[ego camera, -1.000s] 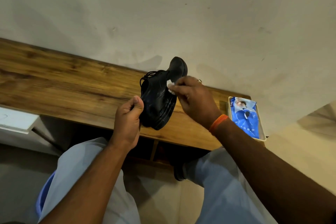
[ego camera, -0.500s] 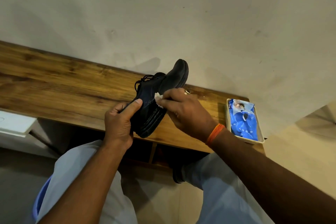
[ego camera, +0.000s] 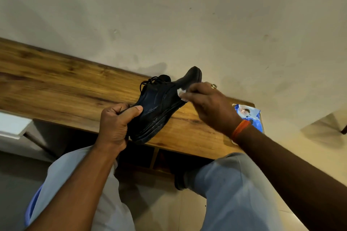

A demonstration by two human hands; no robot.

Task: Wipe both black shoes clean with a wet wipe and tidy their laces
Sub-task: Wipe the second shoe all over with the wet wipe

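Note:
A black lace-up shoe [ego camera: 159, 103] is held in the air above the wooden shelf, toe pointing up and to the right, its side wet and shiny. My left hand [ego camera: 117, 124] grips its heel end, thumb lying along the upper. My right hand [ego camera: 208, 105] pinches a small white wet wipe [ego camera: 181, 93] against the shoe's side near the toe. The black laces [ego camera: 150, 81] hang loose at the top. A second black shoe [ego camera: 179, 180] shows partly on the floor beneath the shelf, behind my right knee.
The wooden shelf [ego camera: 56, 88] runs along a pale wall. A blue pack of wipes [ego camera: 249, 116] in a cream tray sits at the shelf's right end, partly behind my right wrist. A white object [ego camera: 13, 124] juts in at the left edge.
The shoe has tilted flatter, its toe more to the right. My right hand slid the wipe up along the side towards the toe. My left hand shifted its grip at the heel.

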